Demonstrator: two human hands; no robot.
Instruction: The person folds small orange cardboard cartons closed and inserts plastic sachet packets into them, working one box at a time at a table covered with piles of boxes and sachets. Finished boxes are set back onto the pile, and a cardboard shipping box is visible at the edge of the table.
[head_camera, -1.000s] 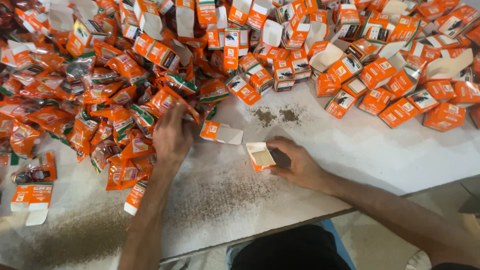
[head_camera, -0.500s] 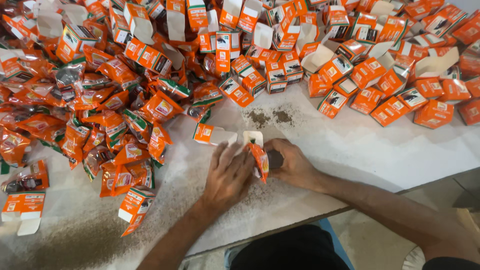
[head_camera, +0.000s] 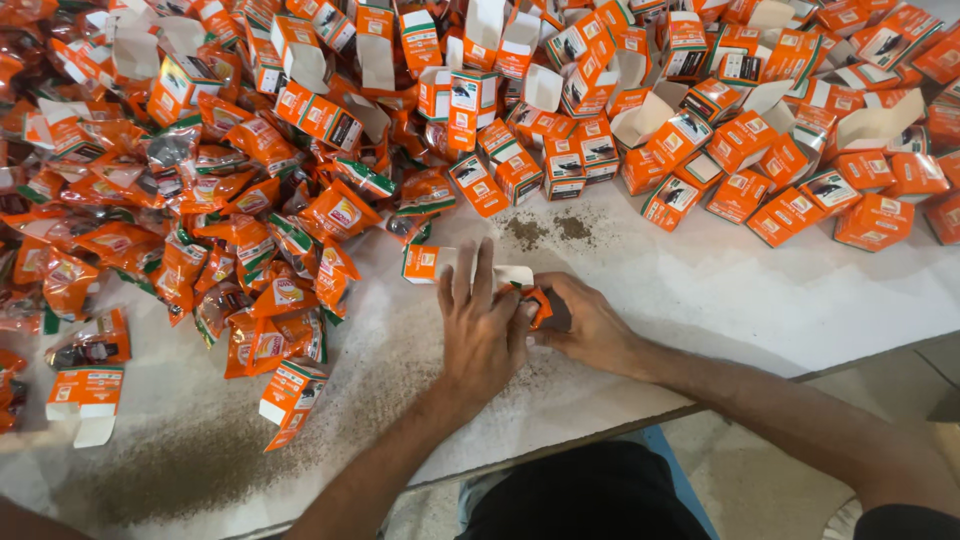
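A: What is held by the right hand?

B: A small orange box is gripped in its fingers, near the front edge of the table. It is kept low, probably so it stays steady.

A: And the left hand?

B: It is laid flat over the box's open end, fingers spread. It looks as if something is being pushed in, but what is under the palm cannot be seen.

A: What is found just past the hands?

B: A flat box is lying there, touched by the fingertips. Brown crumbs are spilled a bit further back.

A: And further out?

B: Shiny packets are heaped toward the left edge. Folded boxes are piled along the back, likely so both can be reached.
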